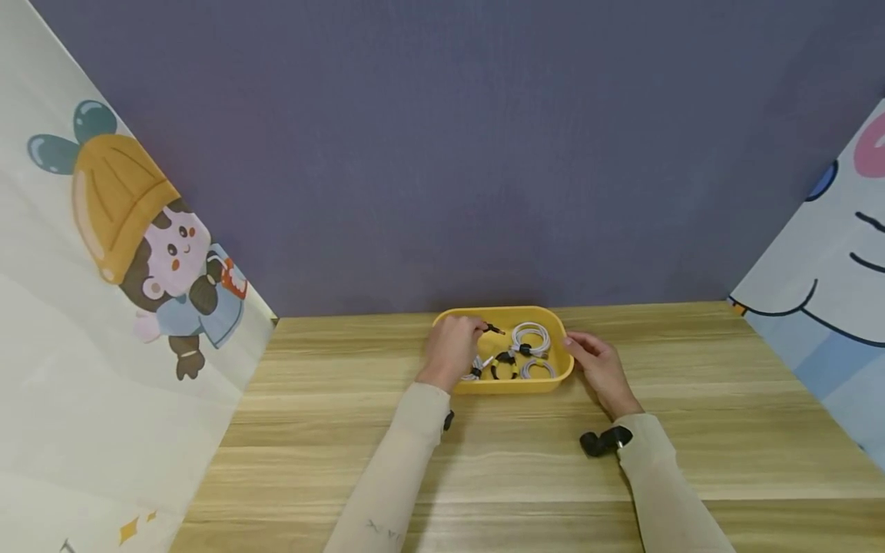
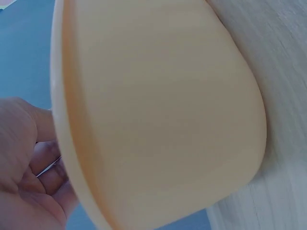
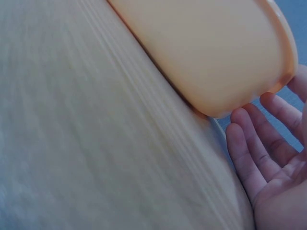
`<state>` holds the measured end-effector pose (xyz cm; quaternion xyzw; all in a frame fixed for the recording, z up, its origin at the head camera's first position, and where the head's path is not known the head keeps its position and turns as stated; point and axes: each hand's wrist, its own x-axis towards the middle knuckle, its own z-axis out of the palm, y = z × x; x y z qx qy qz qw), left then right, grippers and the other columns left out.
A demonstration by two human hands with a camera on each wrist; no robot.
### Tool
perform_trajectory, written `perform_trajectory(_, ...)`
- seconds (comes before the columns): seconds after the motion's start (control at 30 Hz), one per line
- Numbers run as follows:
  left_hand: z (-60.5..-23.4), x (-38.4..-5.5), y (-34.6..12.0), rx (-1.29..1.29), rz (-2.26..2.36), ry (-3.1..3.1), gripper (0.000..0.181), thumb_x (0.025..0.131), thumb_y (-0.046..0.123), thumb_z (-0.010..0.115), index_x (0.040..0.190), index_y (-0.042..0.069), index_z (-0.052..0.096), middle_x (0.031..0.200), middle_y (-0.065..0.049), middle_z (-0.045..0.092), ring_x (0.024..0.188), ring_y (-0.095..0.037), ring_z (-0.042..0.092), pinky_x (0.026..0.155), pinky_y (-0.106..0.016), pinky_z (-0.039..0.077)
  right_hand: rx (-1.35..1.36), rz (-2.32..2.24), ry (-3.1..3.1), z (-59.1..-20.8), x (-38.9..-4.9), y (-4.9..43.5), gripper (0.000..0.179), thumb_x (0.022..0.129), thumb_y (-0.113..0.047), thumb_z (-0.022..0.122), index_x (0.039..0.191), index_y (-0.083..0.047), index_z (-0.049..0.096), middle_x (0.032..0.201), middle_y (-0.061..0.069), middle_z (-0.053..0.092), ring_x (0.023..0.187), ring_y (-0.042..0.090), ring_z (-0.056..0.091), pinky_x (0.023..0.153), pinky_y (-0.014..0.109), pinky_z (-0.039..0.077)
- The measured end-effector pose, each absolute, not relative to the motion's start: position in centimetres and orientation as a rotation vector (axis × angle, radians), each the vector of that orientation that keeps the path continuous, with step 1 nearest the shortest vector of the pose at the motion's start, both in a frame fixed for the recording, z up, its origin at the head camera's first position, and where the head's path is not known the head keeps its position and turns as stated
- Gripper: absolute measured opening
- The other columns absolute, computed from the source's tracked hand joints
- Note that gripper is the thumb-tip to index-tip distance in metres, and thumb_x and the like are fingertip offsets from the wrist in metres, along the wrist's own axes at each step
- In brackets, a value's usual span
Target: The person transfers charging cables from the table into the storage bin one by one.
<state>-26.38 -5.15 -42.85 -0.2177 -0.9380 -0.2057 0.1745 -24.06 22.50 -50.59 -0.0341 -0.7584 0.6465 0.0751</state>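
A yellow basket (image 1: 508,386) stands on the table, holding several coiled cables. My left hand (image 1: 452,349) reaches over its left end and pinches a black cable (image 1: 493,329) with a slim plug end; in the left wrist view the basket's wall hides the fingertips. At the right end, my right hand (image 1: 603,372) holds the rim, its thumb on the edge and its fingers against the outer wall. Inside lie a white coiled cable (image 1: 531,336), a grey coiled cable (image 1: 538,369), a black coiled cable (image 1: 504,367) and a white cable (image 1: 477,368) partly under the left hand.
The wood-grain table (image 1: 525,476) meets a dark blue-grey panel (image 1: 484,153) just behind the basket. Pale panels with cartoon figures stand at the left and right. Each wrist carries a small black device, such as the one on the right wrist (image 1: 605,441).
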Motion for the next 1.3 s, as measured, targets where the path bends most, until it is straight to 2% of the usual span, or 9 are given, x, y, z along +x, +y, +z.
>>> perform_trajectory(0.13,-43.1,-26.8,-4.9,-0.63,-0.563,-2.656,0.012,0.089,0.018,0.065,0.096,0.019,0.075,0.091,0.006,0.072,0.079,-0.011,0.066,0.074,-0.028,0.052,-0.099,1.937,-2.276,-50.7,-24.1,22.6,0.054,0.088,-0.04,0.062,0.127,-0.003,0.057,0.115,0.011,0.059,0.092,0.017,0.059,0.068,0.019,0.05)
perform_trajectory(0.37,-43.4,-27.5,-4.5,-0.633,-0.523,-2.683,0.012,0.088,0.017,0.067,0.096,0.019,0.075,0.091,0.005,0.072,0.078,-0.011,0.066,0.073,-0.026,0.052,-0.096,1.944,-2.276,-50.5,-24.6,22.6,0.054,0.088,-0.041,0.062,0.127,-0.003,0.057,0.114,0.008,0.06,0.096,0.02,0.059,0.07,0.019,0.051)
perform_trajectory(0.53,-43.4,-28.2,-3.9,-0.613,-0.478,-2.698,0.012,0.088,0.017,0.066,0.096,0.02,0.075,0.091,0.007,0.072,0.076,-0.01,0.066,0.071,-0.026,0.052,-0.077,1.961,-2.283,-50.3,-25.5,23.0,0.055,0.088,-0.041,0.062,0.128,-0.003,0.056,0.117,0.012,0.058,0.099,0.023,0.059,0.071,0.02,0.051)
perform_trajectory(1.03,-44.3,-29.5,-3.0,-0.551,-0.475,-2.771,0.014,0.085,0.016,0.07,0.096,0.021,0.076,0.092,0.006,0.071,0.077,-0.013,0.066,0.068,-0.027,0.052,-0.048,1.935,-2.289,-50.2,-27.0,23.5,0.051,0.088,-0.038,0.064,0.125,-0.003,0.059,0.109,0.005,0.063,0.088,0.014,0.059,0.066,0.02,0.05)
perform_trajectory(1.3,-44.7,-29.4,-3.0,-0.531,-0.505,-2.814,0.012,0.086,0.015,0.069,0.094,0.019,0.076,0.091,0.005,0.071,0.075,-0.013,0.066,0.066,-0.026,0.052,-0.043,1.929,-2.32,-50.1,-27.0,23.5,0.054,0.088,-0.041,0.062,0.126,-0.003,0.057,0.113,0.009,0.061,0.087,0.009,0.058,0.067,0.019,0.049)
